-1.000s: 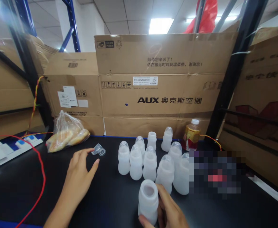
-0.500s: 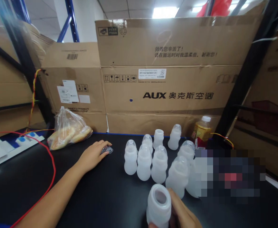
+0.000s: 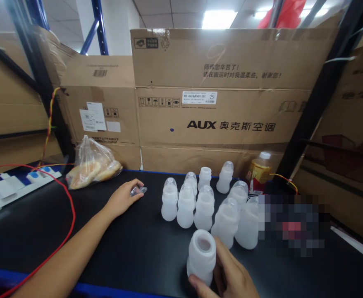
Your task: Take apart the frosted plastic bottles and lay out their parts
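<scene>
Translucent white plastic makes up the uncapped bottle (image 3: 201, 257), which is held low over the front part of the black tabletop (image 3: 138, 248), slightly tilted so that its wide, open mouth is turned up towards the camera. It is gripped from the right and from below by the right hand (image 3: 231, 278), whose thumb and fingers are wrapped around its lower body. The left hand (image 3: 124, 198) is stretched out across the tabletop, well to the left of that bottle, with the fingers curled down over a clear cap (image 3: 139, 190); only a small part of the cap is seen past the fingertips, and whether it is lifted or pressed to the surface cannot be told. Between the two hands and a little further back, a cluster of capped bottles (image 3: 186, 205) of the same milky plastic is stood upright, packed closely together, most of them topped with clear domed covers; one at the rear appears to be without a cover. Just behind and to the right of the cluster, a drink bottle (image 3: 258, 176) with a white lid and a red and yellow label is stood against the cardboard boxes (image 3: 231, 103) that are stacked along the back edge. A clear bread bag (image 3: 91, 166) is laid at the back left, beyond the left hand. A red cable (image 3: 71, 207) is looped across the left of the tabletop, beside a white power strip (image 3: 4, 188). A pixelated patch (image 3: 293, 223) is seen to the right of the cluster.
</scene>
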`<control>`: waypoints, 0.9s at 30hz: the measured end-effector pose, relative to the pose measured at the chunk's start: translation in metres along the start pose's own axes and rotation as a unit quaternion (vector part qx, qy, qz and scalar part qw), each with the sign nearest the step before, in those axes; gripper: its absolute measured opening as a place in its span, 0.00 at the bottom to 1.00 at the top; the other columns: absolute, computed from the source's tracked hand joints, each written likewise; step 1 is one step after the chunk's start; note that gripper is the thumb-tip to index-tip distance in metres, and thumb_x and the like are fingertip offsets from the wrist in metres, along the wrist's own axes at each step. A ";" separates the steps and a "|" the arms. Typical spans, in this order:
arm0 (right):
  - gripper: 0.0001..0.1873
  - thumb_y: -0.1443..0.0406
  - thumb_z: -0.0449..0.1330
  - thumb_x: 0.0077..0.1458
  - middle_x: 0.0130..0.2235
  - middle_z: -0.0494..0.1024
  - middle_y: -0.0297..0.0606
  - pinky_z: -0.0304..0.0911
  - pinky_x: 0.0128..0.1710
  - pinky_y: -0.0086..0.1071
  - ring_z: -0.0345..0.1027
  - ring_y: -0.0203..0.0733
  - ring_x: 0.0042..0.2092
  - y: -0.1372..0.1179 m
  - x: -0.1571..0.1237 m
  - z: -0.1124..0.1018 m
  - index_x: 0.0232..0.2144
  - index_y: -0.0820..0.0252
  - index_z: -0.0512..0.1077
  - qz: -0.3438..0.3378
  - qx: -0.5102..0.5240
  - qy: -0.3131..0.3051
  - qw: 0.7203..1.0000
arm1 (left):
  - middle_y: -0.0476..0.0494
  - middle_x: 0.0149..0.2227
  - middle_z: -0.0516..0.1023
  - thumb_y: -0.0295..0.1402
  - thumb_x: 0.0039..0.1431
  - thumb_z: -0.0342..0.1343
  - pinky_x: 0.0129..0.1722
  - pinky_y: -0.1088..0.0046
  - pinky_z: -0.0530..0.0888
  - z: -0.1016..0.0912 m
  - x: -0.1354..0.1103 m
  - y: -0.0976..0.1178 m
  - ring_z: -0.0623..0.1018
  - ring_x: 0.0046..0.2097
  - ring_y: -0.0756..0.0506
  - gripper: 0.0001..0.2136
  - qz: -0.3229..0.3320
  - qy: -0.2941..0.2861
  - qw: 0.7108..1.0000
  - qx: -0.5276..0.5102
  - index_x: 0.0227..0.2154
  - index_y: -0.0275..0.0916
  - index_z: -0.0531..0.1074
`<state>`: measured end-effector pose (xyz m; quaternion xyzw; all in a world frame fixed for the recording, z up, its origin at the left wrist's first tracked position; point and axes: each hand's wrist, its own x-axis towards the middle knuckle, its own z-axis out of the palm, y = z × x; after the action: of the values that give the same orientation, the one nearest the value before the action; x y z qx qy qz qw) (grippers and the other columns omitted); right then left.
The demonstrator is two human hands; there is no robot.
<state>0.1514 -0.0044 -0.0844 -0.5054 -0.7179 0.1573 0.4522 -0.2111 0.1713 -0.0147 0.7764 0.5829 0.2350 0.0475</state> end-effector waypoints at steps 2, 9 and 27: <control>0.32 0.58 0.69 0.53 0.40 0.83 0.38 0.64 0.23 0.29 0.71 0.41 0.27 0.001 0.000 0.000 0.60 0.54 0.75 -0.008 -0.020 -0.005 1.000 | 0.39 0.58 0.81 0.40 0.72 0.63 0.53 0.53 0.83 0.001 0.001 -0.001 0.83 0.53 0.39 0.16 0.004 -0.001 1.000 -0.001 0.58 0.39 0.76; 0.32 0.58 0.66 0.55 0.44 0.84 0.42 0.66 0.25 0.31 0.71 0.41 0.27 -0.003 -0.001 -0.003 0.62 0.56 0.75 -0.019 -0.024 -0.014 0.999 | 0.39 0.58 0.81 0.40 0.72 0.63 0.53 0.53 0.83 0.002 -0.003 -0.004 0.83 0.53 0.39 0.17 0.016 0.002 1.000 0.001 0.58 0.39 0.76; 0.27 0.60 0.65 0.56 0.36 0.80 0.35 0.62 0.24 0.30 0.68 0.40 0.25 -0.016 0.003 -0.011 0.58 0.54 0.73 -0.030 -0.043 -0.036 0.998 | 0.38 0.59 0.80 0.40 0.72 0.64 0.54 0.51 0.82 -0.001 -0.003 -0.004 0.83 0.55 0.38 0.18 0.049 0.034 0.998 -0.031 0.58 0.39 0.76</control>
<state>0.1502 -0.0111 -0.0658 -0.4970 -0.7545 0.1306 0.4083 -0.2154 0.1694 -0.0164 0.7939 0.5377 0.2810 0.0397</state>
